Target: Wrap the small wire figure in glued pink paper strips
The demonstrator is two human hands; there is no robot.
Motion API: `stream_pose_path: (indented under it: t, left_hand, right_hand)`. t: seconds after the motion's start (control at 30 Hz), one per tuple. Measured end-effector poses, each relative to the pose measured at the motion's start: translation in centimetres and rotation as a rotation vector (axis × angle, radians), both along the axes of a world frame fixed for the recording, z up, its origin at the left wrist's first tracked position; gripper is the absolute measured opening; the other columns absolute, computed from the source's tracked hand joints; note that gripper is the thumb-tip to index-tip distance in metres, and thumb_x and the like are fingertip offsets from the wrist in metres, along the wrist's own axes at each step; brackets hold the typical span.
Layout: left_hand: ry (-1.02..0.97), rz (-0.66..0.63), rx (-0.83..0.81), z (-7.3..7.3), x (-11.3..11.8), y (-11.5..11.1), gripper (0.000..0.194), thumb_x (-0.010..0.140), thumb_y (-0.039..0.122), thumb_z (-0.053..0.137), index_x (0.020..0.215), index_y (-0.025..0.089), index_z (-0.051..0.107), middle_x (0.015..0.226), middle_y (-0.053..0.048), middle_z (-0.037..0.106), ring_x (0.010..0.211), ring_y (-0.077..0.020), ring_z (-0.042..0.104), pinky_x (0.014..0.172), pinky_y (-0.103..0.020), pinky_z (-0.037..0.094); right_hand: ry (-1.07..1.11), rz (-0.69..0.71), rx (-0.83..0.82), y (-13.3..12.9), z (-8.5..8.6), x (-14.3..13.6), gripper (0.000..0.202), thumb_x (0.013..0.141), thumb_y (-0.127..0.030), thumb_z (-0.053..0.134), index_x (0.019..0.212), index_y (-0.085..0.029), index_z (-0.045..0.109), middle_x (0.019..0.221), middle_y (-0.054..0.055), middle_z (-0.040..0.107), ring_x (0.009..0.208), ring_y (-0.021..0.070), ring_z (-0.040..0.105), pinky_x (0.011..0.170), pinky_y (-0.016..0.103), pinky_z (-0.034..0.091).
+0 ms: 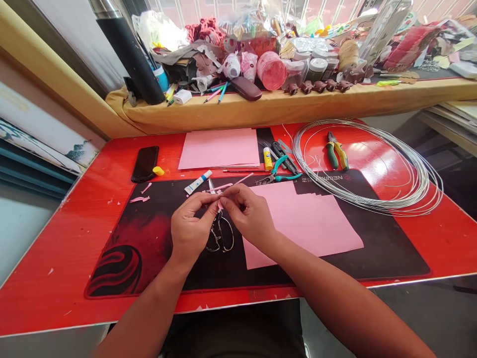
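Note:
My left hand [192,226] and my right hand [250,211] meet above the dark mat [156,268], fingertips nearly touching. Both are closed in a pinch on a small strip of pink paper [219,205], mostly hidden by the fingers. Below them lie scissors [225,233] with metal handle loops. A cut pink sheet [305,223] lies under and beside my right wrist. Just beyond my left hand is a white and blue tube [198,182]. Thin rolled pink pieces [242,179] lie behind the fingers.
Behind are stacked pink sheets [219,149], a glue stick [267,159], teal pliers [278,169] and a cutter [285,156]. A wire coil [425,174] and green-yellow pliers [337,151] lie right, a black phone [145,164] left. A cluttered ledge [204,112] runs behind.

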State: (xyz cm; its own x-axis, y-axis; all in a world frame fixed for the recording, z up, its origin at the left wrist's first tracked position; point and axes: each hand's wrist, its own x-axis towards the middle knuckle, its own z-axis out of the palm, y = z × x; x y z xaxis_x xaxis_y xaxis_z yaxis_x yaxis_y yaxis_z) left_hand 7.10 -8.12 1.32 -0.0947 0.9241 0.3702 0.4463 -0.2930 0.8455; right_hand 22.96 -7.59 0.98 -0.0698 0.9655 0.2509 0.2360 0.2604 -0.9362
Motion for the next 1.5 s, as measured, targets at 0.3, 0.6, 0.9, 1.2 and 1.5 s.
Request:
stream_pose_path:
  t: [0.3, 0.6, 0.9, 1.2, 1.5]
  left_hand:
    - [-0.071, -0.122, -0.023, -0.6, -0.3, 0.0, 0.016, 0.095, 0.034, 0.074, 0.104, 0.025, 0.083, 0.107, -0.006, 0.08, 0.103, -0.0235, 0.073, 0.099, -0.038, 0.055]
    - [-0.058, -0.134, -0.048, -0.1, -0.3, 0.2, 0.019, 0.088, 0.038, 0.082, 0.099, 0.023, 0.081, 0.098, -0.005, 0.079, 0.092, -0.0221, 0.071, 0.087, -0.034, 0.056]
    - [-0.169, -0.043, -0.118, -1.2, -0.2, 0.2, 0.017, 0.089, 0.037, 0.081, 0.097, 0.023, 0.084, 0.103, -0.006, 0.081, 0.101, -0.0225, 0.072, 0.098, -0.035, 0.054]
    - [-0.901, -0.022, -0.297, -0.8, 0.1, 1.7, 0.025, 0.07, 0.031, 0.096, 0.087, 0.016, 0.084, 0.083, -0.003, 0.076, 0.07, -0.0093, 0.064, 0.071, -0.02, 0.054]
    - [-1.105, -0.09, -0.416, -0.6, 0.0, 1.9, 0.029, 0.066, 0.026, 0.099, 0.087, 0.014, 0.083, 0.082, -0.003, 0.073, 0.073, -0.0094, 0.064, 0.068, -0.018, 0.055]
  right_hand:
    - [0.069, -0.014, -0.037, 0.2, 0.5, 0.1, 0.007, 0.098, -0.03, 0.065, 0.095, -0.025, 0.063, 0.058, -0.009, 0.048, 0.052, 0.013, 0.042, 0.055, 0.03, 0.029]
    - [0.091, -0.005, -0.063, 0.1, 0.3, -0.1, 0.007, 0.099, -0.03, 0.064, 0.095, -0.025, 0.06, 0.057, -0.01, 0.044, 0.051, 0.0126, 0.041, 0.055, 0.03, 0.027]
    - [0.109, 0.021, -0.042, 0.1, 0.1, -0.2, 0.008, 0.1, -0.029, 0.063, 0.095, -0.023, 0.06, 0.058, -0.01, 0.045, 0.052, 0.0113, 0.039, 0.055, 0.028, 0.027]
    - [0.219, 0.027, -0.066, -0.4, 0.3, -0.5, 0.017, 0.101, -0.037, 0.062, 0.095, -0.021, 0.065, 0.064, -0.007, 0.05, 0.056, 0.0118, 0.041, 0.054, 0.027, 0.031]
    - [0.429, 0.171, -0.298, 0.0, -0.9, -1.2, 0.028, 0.097, -0.047, 0.066, 0.099, -0.02, 0.065, 0.062, -0.008, 0.051, 0.05, 0.0103, 0.042, 0.049, 0.025, 0.033]
